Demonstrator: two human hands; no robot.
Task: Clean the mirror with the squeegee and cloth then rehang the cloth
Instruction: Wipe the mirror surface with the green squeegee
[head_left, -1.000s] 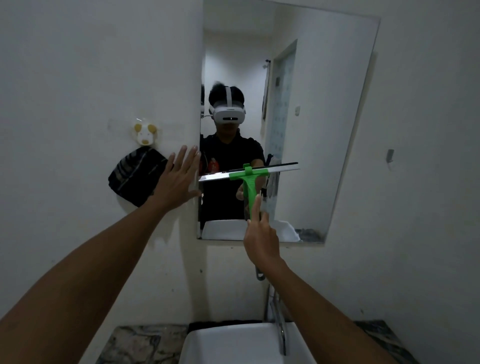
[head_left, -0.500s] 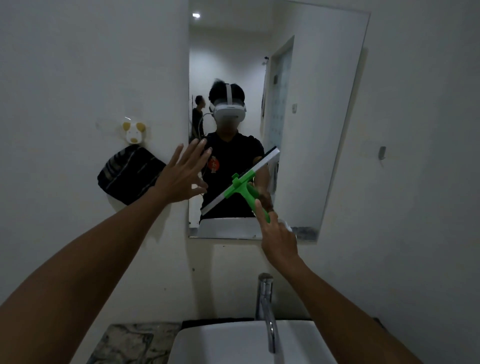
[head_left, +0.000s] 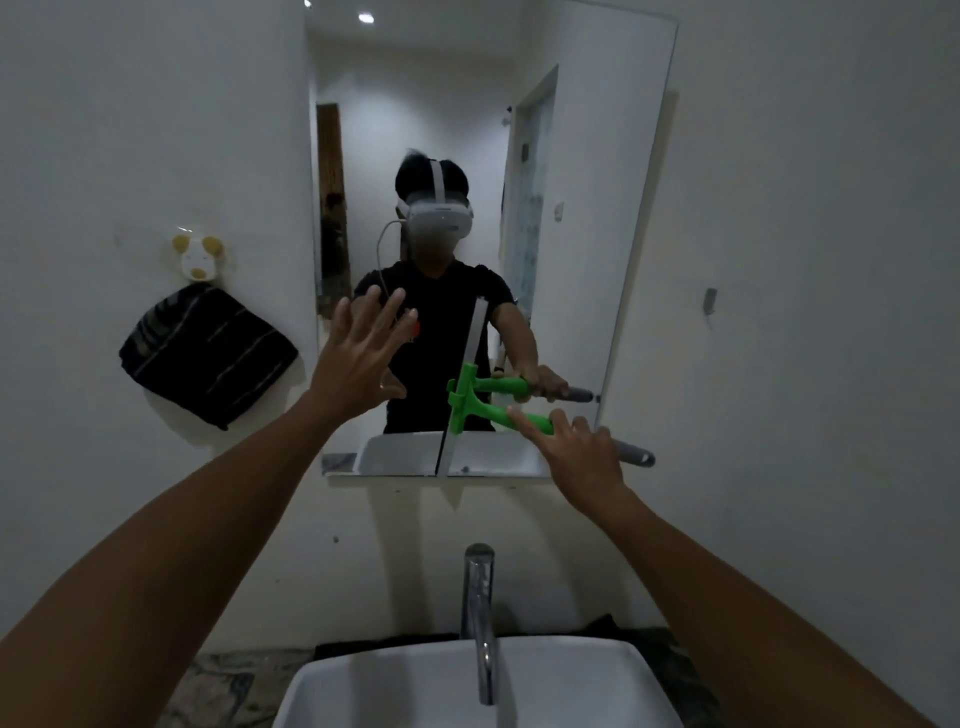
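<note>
A tall frameless mirror (head_left: 597, 156) hangs on the white wall above the basin. My right hand (head_left: 582, 457) grips the green squeegee (head_left: 465, 402) by its handle, index finger stretched along it. The blade stands vertical against the lower middle of the glass, the handle pointing right with its grey end past my hand. My left hand (head_left: 363, 358) is spread flat, fingers apart, at the mirror's lower left edge, holding nothing. A dark striped cloth (head_left: 208, 353) hangs from a small animal-shaped hook (head_left: 197, 257) on the wall left of the mirror.
A white basin (head_left: 395, 686) with a chrome tap (head_left: 480, 618) sits directly below the mirror, on a marbled counter (head_left: 218, 691). A small bracket (head_left: 710, 301) is fixed to the wall right of the mirror. The mirror reflects me and a doorway behind.
The squeegee blade has turned from horizontal through a diagonal to vertical, and my right hand has swung right and down. My left hand has shifted slightly onto the mirror's edge.
</note>
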